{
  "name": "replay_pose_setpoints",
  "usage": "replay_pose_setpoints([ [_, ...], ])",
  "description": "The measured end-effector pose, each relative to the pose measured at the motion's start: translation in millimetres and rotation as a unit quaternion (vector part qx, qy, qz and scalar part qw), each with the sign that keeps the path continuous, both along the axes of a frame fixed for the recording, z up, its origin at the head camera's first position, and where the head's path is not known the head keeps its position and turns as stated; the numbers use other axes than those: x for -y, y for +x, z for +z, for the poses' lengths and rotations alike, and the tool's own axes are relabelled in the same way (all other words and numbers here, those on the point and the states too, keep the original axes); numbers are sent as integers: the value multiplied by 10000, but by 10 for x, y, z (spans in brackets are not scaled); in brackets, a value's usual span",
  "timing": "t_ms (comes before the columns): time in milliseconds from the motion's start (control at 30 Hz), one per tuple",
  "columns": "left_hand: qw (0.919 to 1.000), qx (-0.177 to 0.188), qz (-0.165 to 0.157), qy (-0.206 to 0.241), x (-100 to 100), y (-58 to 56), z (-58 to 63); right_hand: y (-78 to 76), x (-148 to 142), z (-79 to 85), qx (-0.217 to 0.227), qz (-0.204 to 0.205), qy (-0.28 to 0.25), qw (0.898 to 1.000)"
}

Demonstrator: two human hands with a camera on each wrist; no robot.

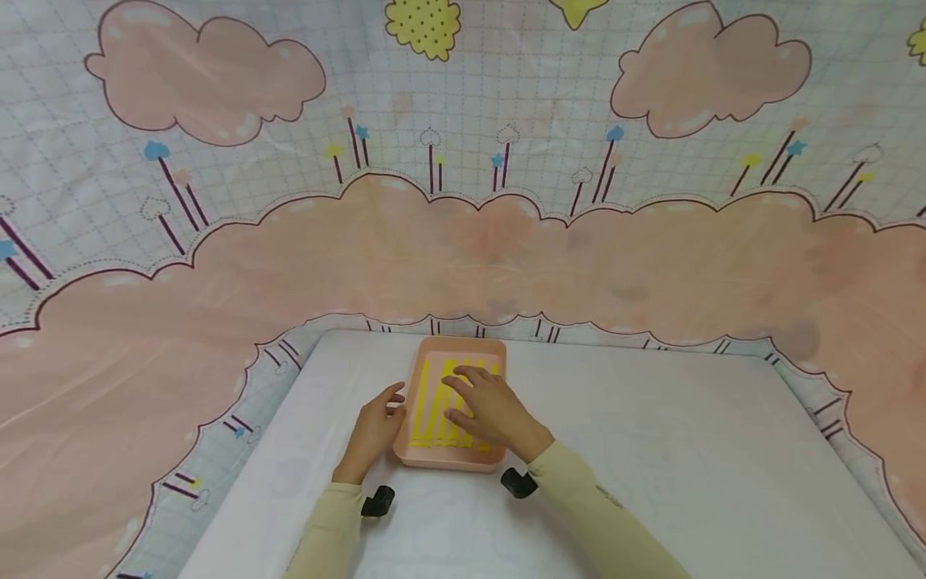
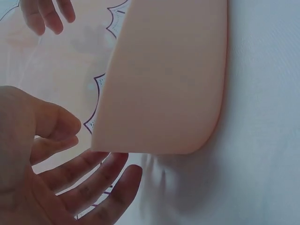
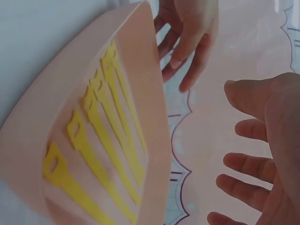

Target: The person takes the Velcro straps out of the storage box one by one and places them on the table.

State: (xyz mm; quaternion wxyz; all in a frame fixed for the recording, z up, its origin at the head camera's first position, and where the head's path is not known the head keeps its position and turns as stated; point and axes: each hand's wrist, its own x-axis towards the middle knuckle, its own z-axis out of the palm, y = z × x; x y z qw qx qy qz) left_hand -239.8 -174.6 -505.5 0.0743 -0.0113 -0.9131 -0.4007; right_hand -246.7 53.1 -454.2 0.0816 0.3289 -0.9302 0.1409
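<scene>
Plainly, the peach tray [image 1: 448,461] sits at lower centre of the head view, on the white table [image 1: 687,450], and it holds several long yellow strips [image 3: 96,161]. They lie flat on the tray's floor, roughly lengthwise, some leaning towards their neighbours; in the right wrist view their wider ends, some showing a small hole, run from lower left up towards upper centre. Part of the group is hidden behind the right hand [image 1: 495,406] in the head view. That hand is over the right half of the tray, fingers spread and slightly bent, thumb well apart from them, with nothing in its grasp. The left hand [image 1: 372,430] is at the tray's left wall, its fingers loosely bent and gripping nothing; in the left wrist view its fingertips reach the tray's edge at lower left, though whether they touch it I cannot tell. Pale sleeves [image 1: 325,531] come in from the bottom of the head view.
</scene>
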Motion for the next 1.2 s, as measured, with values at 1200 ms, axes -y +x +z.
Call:
replay_pose_setpoints([
  [1200,9943,540,62,919,89,-1,-113,-481,615,-100,353,651,754,9944],
])
